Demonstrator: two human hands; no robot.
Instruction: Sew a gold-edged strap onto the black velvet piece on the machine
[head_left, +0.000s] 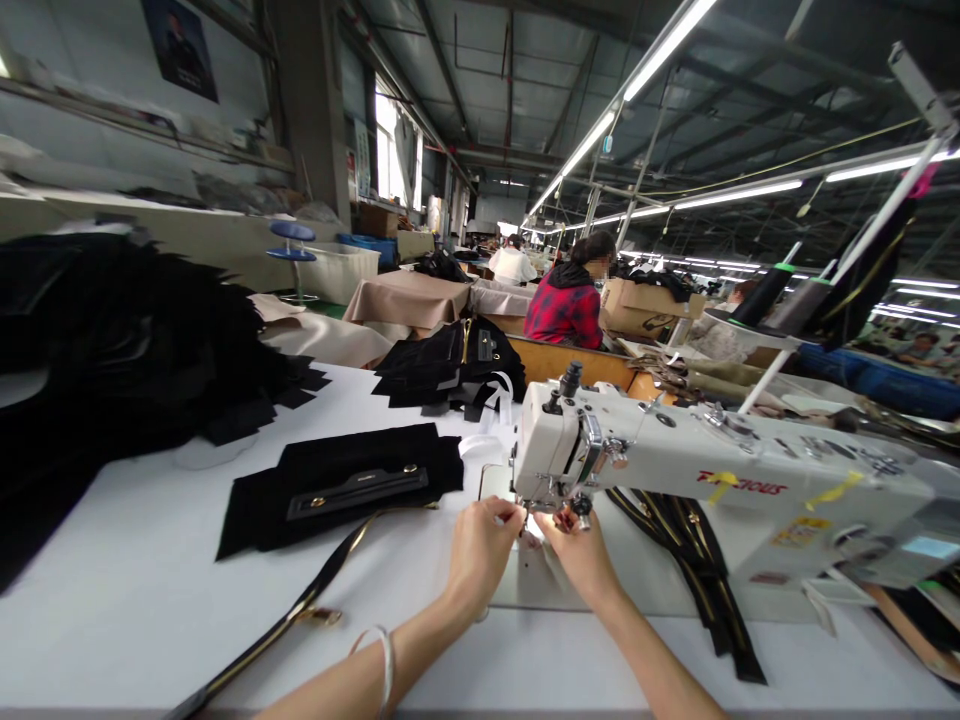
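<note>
A person's bare hands meet under the head of a white sewing machine (675,465), one on each side of the lit needle area at the center of the frame. The left hand (484,545) curls with its thumb and fingers drawn close together; the right hand (577,555) faces it across a narrow gap, its fingertips partly hidden by metal fittings. Whether either pinches anything cannot be told. A pale bracelet (388,665) circles the left wrist.

Just left of the hands, a black fabric panel (352,460) with a dark trim and two gold-colored fittings lies flat on the white counter (142,590). Below it, a black strip (331,575) edged in gold curves toward the lower left, a gold-colored pull beside it. More black strips (694,560) lie beneath the machine's arm, right of center.

A tall heap of black pieces (127,340) fills the left of the frame; a smaller pile (450,370) sits beyond the panel. Farther back, a co-worker in a red-and-black checked top (566,305) sits near a cardboard box (637,310), under rows of ceiling lights (667,45).
</note>
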